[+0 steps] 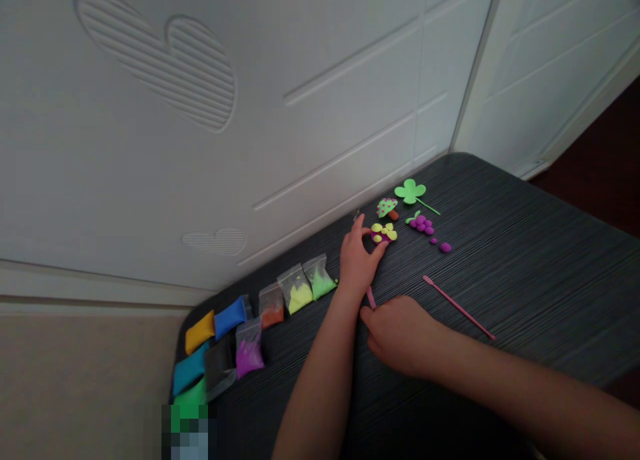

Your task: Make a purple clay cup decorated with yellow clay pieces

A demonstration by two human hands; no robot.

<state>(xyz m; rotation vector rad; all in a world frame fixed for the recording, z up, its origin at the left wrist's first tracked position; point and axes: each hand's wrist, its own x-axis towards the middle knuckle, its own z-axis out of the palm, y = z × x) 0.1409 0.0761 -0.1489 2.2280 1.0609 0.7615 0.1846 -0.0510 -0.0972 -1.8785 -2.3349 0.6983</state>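
Observation:
My left hand (359,257) reaches over the dark table, its thumb and a finger around a small purple clay piece with yellow blobs (384,233). In my right hand (403,333) is a pink modelling tool (371,297), partly hidden behind my left wrist. Just beyond the held piece lies a clay mushroom (387,208) with a green, pink-dotted cap. Close by are a green four-leaf clover (411,192) and a purple grape bunch (421,224). Two loose purple bits, the larger a clay ball (445,247), lie below the grapes.
A second pink tool (460,308) lies right of my hands. Opened bags of yellow clay (300,297), green clay (323,283), orange clay (273,313) and purple clay (249,357) lie left, beside several other packets (230,318). A white panelled wall (325,133) borders the table (540,260).

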